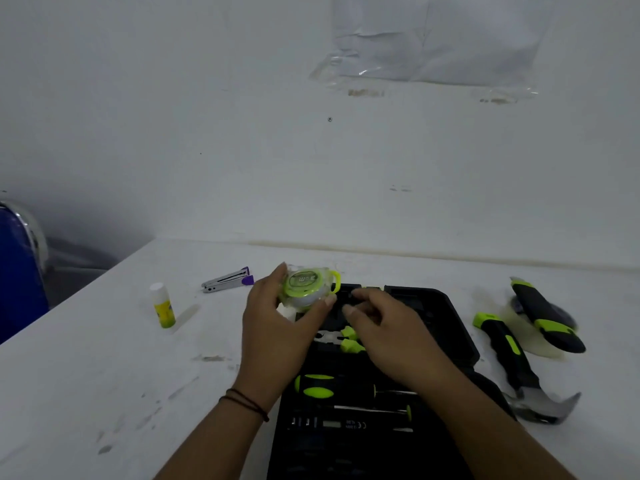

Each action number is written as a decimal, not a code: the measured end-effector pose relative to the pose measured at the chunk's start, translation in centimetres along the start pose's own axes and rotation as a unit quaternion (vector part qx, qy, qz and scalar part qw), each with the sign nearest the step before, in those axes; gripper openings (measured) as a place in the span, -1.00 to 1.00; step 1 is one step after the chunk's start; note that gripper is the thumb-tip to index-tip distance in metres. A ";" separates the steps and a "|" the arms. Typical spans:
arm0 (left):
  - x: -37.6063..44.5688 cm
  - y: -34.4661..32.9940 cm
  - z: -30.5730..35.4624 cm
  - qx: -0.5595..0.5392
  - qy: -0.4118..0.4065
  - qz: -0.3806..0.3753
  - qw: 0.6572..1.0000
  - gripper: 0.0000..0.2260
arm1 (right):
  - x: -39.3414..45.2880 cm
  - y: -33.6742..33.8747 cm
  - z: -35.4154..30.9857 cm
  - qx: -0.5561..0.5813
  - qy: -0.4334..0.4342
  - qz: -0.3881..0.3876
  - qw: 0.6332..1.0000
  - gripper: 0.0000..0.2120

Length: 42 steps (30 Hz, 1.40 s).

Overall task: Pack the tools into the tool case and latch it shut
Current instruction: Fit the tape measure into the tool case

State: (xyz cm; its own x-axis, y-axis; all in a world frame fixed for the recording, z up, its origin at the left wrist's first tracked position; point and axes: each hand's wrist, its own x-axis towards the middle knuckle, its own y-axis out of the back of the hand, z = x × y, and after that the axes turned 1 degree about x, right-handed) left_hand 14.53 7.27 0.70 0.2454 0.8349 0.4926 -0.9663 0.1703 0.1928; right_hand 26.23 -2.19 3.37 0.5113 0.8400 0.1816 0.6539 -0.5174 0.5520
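Note:
An open black tool case point(440, 317) lies on the white table. My left hand point(277, 327) holds a round green tape measure point(306, 285) in clear wrap above the case's far left corner. Over the middle of the case hovers my right hand point(384, 327), fingers curled loosely, nothing visibly in it. Inside the case lie pliers with green handles point(341, 339), a green-and-black screwdriver point(317, 386) and a thinner screwdriver point(374, 409). A claw hammer point(512, 362) and a black-green utility knife point(543, 313) rest on the table right of the case.
A glue stick point(162, 306) stands at the left of the table, with a purple stapler point(228, 279) behind it. The white wall rises just past the table's far edge. A blue chair point(17, 265) sits at the far left.

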 end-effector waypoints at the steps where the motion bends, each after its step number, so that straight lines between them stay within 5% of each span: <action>1: 0.2 -0.5 0.1 0.002 -0.001 -0.009 1.000 -0.33 | 0.5 0.2 -0.1 0.017 -0.010 0.005 1.000 -0.74; 11: 0.3 -2.8 -1.6 0.045 -0.012 -0.091 0.995 -0.32 | 2.3 -1.6 1.5 0.205 -0.089 0.001 0.975 -0.57; 17: 0.2 -2.9 -1.8 0.050 -0.033 -0.134 0.989 -0.20 | 2.8 -1.6 2.8 0.306 -0.119 0.017 0.945 -0.76; 31: 0.3 -3.2 -2.5 0.144 -0.110 -0.157 0.971 -0.36 | 2.8 -1.6 2.8 0.292 -0.075 0.040 0.953 -0.90; 39: 0.2 -2.9 -0.8 -0.010 -0.070 -0.158 0.985 -0.77 | 2.7 -1.1 2.6 0.354 -0.030 -0.030 0.934 -0.73; 42: 0.3 -2.7 -0.8 -0.047 -0.007 -0.135 0.990 -0.76 | 2.6 -1.4 2.8 0.304 -0.018 -0.043 0.952 -0.65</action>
State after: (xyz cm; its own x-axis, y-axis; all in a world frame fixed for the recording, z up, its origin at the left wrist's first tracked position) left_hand 17.09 7.48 -0.40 0.4965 0.7446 0.4462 -0.8679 0.4346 0.2405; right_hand 28.26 0.29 0.79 0.4534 0.8827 0.1240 0.8901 -0.4557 -0.0107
